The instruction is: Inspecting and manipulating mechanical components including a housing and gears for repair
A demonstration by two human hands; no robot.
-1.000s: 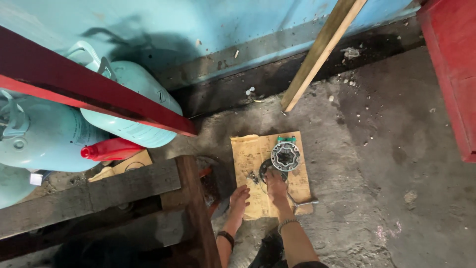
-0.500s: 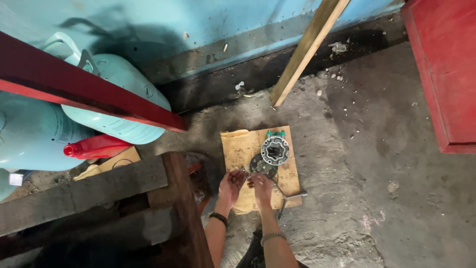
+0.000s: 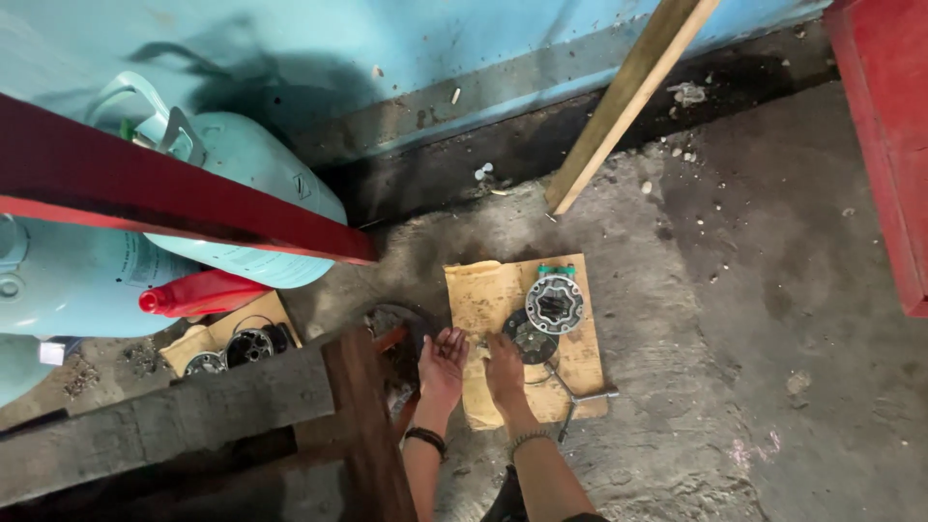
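Two hands reach down to one sheet of cardboard lying flat on the concrete floor. The left hand sits at the sheet's left edge, palm up, fingers loosely curled and slightly apart, holding nothing that can be made out. The right hand rests palm down on the cardboard, fingers together, tips just beside a dark round disc; whether they touch it is hard to tell from this height.

Two round metal parts lie on the sheet: that dark disc and, just above it, one lighter metal flange with a green piece at its top. One metal wrench lies at the sheet's lower right corner.

To the left stand two pale green gas cylinders, one red bottle and a second cardboard scrap carrying more dark rings. One wooden plank leans against the blue wall. A red beam crosses the left, above a rough wooden bench. The floor is grimy, oil-stained and scattered with grit.
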